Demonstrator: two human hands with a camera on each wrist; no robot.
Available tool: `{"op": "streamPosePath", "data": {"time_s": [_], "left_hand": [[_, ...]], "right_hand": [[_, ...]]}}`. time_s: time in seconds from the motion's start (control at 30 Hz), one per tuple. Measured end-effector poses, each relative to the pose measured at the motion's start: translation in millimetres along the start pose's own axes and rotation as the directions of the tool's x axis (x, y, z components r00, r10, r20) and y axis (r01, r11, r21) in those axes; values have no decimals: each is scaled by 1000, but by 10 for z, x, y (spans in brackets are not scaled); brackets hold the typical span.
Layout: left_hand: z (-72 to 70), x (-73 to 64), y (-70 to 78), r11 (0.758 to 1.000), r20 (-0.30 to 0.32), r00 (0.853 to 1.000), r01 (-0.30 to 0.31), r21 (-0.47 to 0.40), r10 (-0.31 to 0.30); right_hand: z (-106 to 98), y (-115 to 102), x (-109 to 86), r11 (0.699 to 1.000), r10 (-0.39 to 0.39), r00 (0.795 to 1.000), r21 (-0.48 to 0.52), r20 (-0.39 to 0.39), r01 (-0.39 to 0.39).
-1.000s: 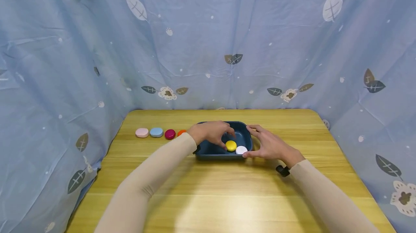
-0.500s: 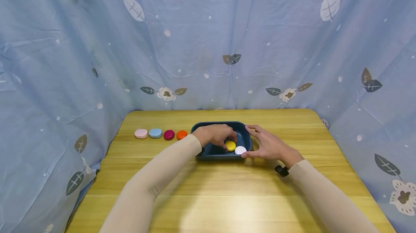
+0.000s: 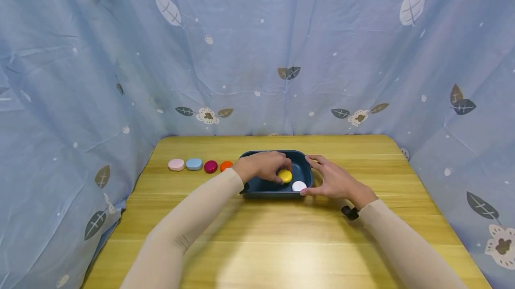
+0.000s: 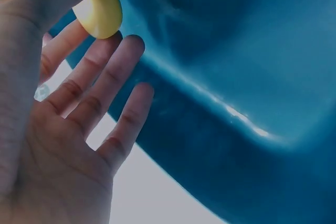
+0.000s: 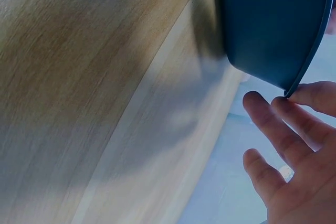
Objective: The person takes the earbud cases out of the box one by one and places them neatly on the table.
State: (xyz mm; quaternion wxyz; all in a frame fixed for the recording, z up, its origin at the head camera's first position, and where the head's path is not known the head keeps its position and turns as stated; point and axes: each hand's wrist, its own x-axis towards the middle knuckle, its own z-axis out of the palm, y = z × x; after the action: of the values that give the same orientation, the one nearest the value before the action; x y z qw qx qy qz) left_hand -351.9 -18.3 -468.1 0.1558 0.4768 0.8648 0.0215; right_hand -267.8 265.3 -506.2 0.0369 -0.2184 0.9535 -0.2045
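In the head view, my left hand (image 3: pixel 265 166) reaches into a dark blue rectangular box (image 3: pixel 277 195). Thumb and fingertips pinch a smooth yellow rounded disc (image 3: pixel 284 176); in the left wrist view the yellow disc (image 4: pixel 102 14) sits between the thumb and fingers. A white rounded disc (image 3: pixel 299 186) lies inside the box's front right corner. My right hand (image 3: pixel 338 180) holds the box's right end, thumb at the front corner and fingers at the back corner. In the right wrist view, fingertips touch the rim of the box (image 5: pixel 273 24); the other fingers extend loosely.
Left of the box, a row on the wooden table (image 3: pixel 257 244) holds a pink oval piece (image 3: pixel 176 164), a light blue oval piece (image 3: pixel 194 164), a magenta round piece (image 3: pixel 211 166) and an orange round piece (image 3: pixel 226 165), partly behind the left forearm. A patterned blue curtain (image 3: pixel 241 56) surrounds the table.
The left hand's fingers have closed on the yellow disc, which has shifted slightly up and away from the white disc. My right hand stays at the box's right end.
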Motion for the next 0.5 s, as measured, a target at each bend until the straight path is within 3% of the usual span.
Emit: {"op": "streamPosePath", "data": {"time_s": [0.23, 0.5], "left_hand": [[-82, -301, -33, 998, -87, 996, 33, -46, -37], [-71, -728, -144, 992, -226, 969, 75, -103, -97]], "right_hand": [[16, -9, 2, 1000, -4, 1000, -21, -10, 4], [30, -24, 3, 1000, -10, 1000, -18, -26, 9]]}}
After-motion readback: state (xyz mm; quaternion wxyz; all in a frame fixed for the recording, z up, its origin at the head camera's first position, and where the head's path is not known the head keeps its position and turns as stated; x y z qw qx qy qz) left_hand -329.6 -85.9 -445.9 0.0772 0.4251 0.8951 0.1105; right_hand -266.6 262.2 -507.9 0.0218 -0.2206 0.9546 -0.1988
